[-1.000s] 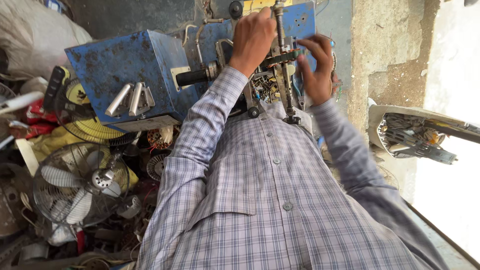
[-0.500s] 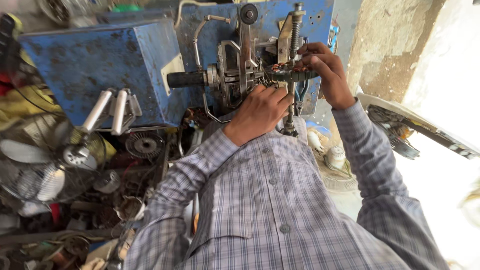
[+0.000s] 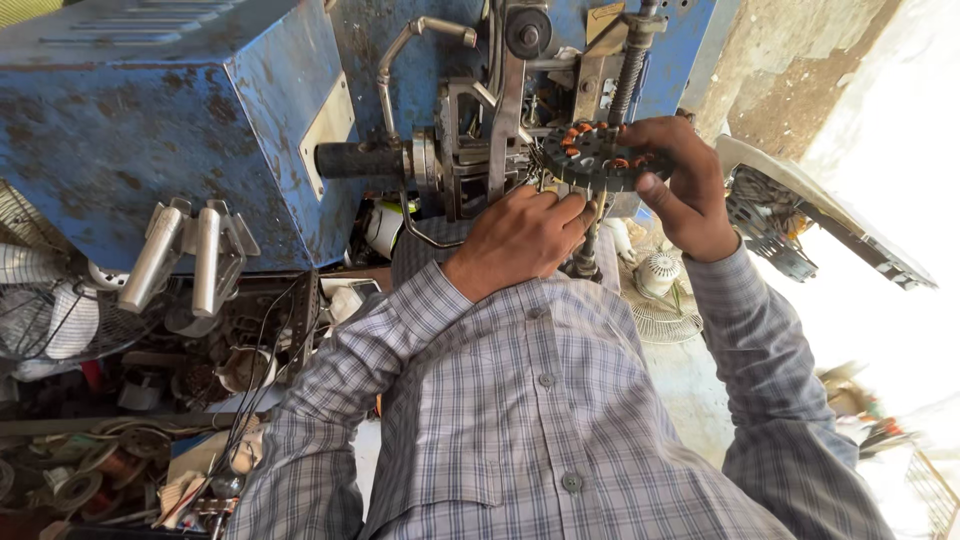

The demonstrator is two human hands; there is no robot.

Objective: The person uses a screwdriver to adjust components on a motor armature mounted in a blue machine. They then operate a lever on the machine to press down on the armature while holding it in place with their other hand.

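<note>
- At the blue winding machine (image 3: 180,130): dark round stator (image 3: 592,158) sits up against the machine head, beside the threaded rod (image 3: 625,70)
- right hand (image 3: 690,185) curled round stator's rim, pinching it; left hand (image 3: 525,232) fingertips pressed to its near edge
- several slots show copper coils; others look bare; winding looks part done
- fan parts (image 3: 60,310) heaped at left
</note>
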